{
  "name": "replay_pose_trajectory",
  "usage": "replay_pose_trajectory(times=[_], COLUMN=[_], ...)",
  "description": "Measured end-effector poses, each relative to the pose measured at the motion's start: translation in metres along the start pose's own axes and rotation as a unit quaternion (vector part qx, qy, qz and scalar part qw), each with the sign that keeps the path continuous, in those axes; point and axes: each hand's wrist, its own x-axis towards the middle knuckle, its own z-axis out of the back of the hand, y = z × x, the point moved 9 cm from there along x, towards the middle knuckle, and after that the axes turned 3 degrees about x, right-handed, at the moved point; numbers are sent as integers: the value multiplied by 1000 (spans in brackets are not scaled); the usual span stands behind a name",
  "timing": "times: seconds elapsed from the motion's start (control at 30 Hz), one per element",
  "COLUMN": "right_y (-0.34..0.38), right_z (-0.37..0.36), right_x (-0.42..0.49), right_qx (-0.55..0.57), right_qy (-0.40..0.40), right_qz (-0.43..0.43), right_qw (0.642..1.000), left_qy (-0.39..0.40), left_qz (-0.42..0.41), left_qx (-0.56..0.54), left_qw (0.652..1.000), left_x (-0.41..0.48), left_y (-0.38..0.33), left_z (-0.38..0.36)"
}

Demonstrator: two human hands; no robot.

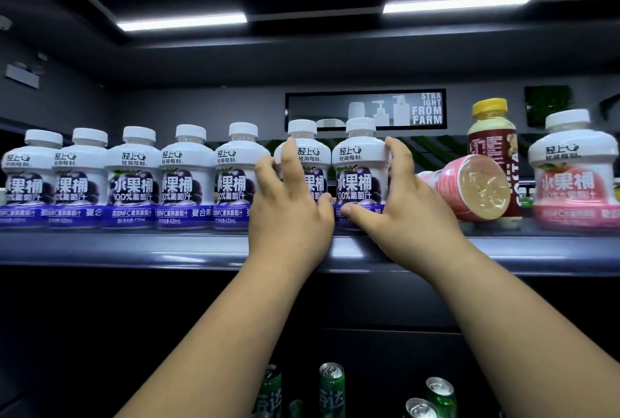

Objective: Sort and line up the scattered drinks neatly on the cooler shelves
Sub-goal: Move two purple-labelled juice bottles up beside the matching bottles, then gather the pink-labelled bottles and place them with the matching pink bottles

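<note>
Several white grape juice bottles with purple labels stand in a row along the top shelf (pixel 134 246). My left hand (pixel 288 213) is wrapped on the sixth grape bottle (pixel 307 156), fingers over its front. My right hand (pixel 399 203) grips the seventh grape bottle (pixel 357 169) from its right side, thumb across its base. Both bottles stand upright, side by side. To the right a pink bottle (pixel 469 188) lies on its side, bottom toward me. Behind it stands a brown bottle with a yellow cap (pixel 491 136). A pink-labelled peach bottle (pixel 570 169) stands at far right.
Green cans (pixel 332 387) stand on a lower shelf below my arms. A dark sign with white lettering (pixel 365 110) hangs on the back wall. Ceiling light strips (pixel 183 21) glow overhead. The shelf's front edge runs across the view.
</note>
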Motion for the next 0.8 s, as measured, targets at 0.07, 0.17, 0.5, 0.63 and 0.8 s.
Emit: replay_pose_trajectory(times=[0.07,0.17,0.5,0.63,0.8], right_y=[0,1,4,5,7], right_z=[0,-1,0,1,11], right_x=[0,-1,-2,-3,-28], right_qx=[-5,-7,-5,-12,91], right_qy=[0,13,12,-18,-64], right_qz=[-2,-3,-2,-13,23], right_qw=[1000,1000,1000,1000,994], left_qy=[-12,-19,-45,-38,-45], left_qz=[6,11,4,-11,-61], left_qx=[3,6,13,-11,-43], left_qw=[1000,1000,999,999,996], left_x=[-1,-2,-2,-3,-16], left_y=[2,4,6,4,-4], left_z=[1,0,-2,-1,11])
